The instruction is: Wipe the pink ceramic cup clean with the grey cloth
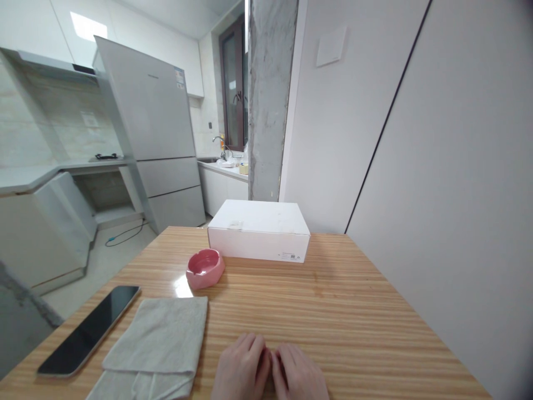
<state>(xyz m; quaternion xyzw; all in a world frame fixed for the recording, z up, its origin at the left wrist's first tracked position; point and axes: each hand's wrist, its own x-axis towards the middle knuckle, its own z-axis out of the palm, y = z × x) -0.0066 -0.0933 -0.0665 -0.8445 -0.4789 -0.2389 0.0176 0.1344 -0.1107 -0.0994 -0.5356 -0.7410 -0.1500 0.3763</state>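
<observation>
At the table's near edge, my left hand (pixel 240 366) and my right hand (pixel 297 373) rest side by side, backs up, almost touching at the index fingers. Both have their fingers curled and held together, and nothing shows in either. Left of my left hand lies a folded grey cloth (pixel 160 336), its lower part cut off by the picture's edge. Farther left is a smartphone (pixel 90 331) with a dark screen. A pink ashtray (pixel 205 269) with notches in its rim stands beyond the cloth. Behind it sits a closed white box (pixel 258 244).
The wooden table (pixel 353 328) has a wall of pale panels (pixel 441 183) along its right side. A concrete pillar edge (pixel 270 111) rises behind the box. Past the table's left side are a grey fridge (pixel 147 111) and kitchen cabinets (pixel 54 228).
</observation>
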